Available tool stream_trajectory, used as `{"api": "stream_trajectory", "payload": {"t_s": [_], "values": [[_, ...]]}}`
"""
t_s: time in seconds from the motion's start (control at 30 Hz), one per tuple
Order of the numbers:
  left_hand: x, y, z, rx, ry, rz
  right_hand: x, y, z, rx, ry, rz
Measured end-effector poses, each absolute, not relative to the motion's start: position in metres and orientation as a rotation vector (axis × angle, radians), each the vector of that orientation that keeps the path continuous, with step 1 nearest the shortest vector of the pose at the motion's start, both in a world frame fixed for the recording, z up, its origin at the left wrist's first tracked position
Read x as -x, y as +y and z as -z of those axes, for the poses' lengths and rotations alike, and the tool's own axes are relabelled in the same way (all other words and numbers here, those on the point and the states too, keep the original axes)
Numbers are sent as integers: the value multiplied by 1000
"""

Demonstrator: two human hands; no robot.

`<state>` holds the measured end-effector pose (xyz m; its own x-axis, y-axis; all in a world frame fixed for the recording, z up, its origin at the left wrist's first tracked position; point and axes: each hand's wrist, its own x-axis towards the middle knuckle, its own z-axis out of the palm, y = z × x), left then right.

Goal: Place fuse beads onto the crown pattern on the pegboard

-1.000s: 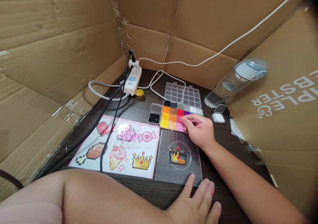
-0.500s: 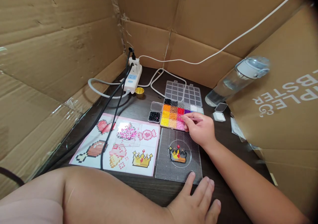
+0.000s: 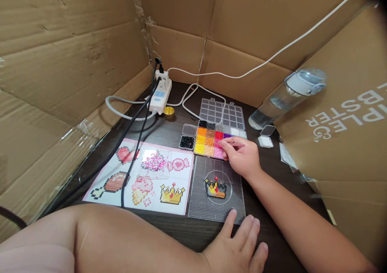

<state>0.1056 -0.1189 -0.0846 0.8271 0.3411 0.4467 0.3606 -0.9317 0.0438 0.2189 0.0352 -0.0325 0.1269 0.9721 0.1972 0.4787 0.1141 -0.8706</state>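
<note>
My right hand (image 3: 240, 155) pinches pink tweezers (image 3: 236, 144) over the compartment box of coloured beads (image 3: 209, 142), the tips near the pink and red beads. My left hand (image 3: 237, 240) lies with spread fingers at the front edge of the clear pegboard (image 3: 201, 206), its thumb or index fingertip touching the board's lower edge. On the pegboard, inside a round outline, sits a partly yellow, black and orange bead crown (image 3: 215, 187) with red beads. Left of the board lies a pattern sheet (image 3: 179, 178) with a printed crown (image 3: 171, 194); a small board of loose pink beads (image 3: 155, 161) rests on it.
Behind are a power strip (image 3: 160, 97) with cables, a gold cup (image 3: 169, 112) and the open box lid (image 3: 222, 113). A small box of black beads (image 3: 187, 142) stands left; a water bottle (image 3: 281, 99) and small white-filled box (image 3: 265, 141) are right. Cardboard walls enclose the table.
The whole view has shifted very slightly. Both hands hold nearly the same places, with the tweezers still over the bead box.
</note>
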Motion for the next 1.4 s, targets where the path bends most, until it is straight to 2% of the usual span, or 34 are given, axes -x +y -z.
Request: {"api": "stream_trajectory", "payload": {"t_s": [0.3, 1.17, 1.4], "values": [[-107, -121, 86, 2928, -613, 779, -216, 33, 26, 1500, -1476, -699], [-105, -119, 81, 3018, -557, 629, -216, 32, 26, 1470, -1435, -722], [-102, -124, 72, 3129, -618, 501, -223, 14, -6, 1392, -1385, -625]]}}
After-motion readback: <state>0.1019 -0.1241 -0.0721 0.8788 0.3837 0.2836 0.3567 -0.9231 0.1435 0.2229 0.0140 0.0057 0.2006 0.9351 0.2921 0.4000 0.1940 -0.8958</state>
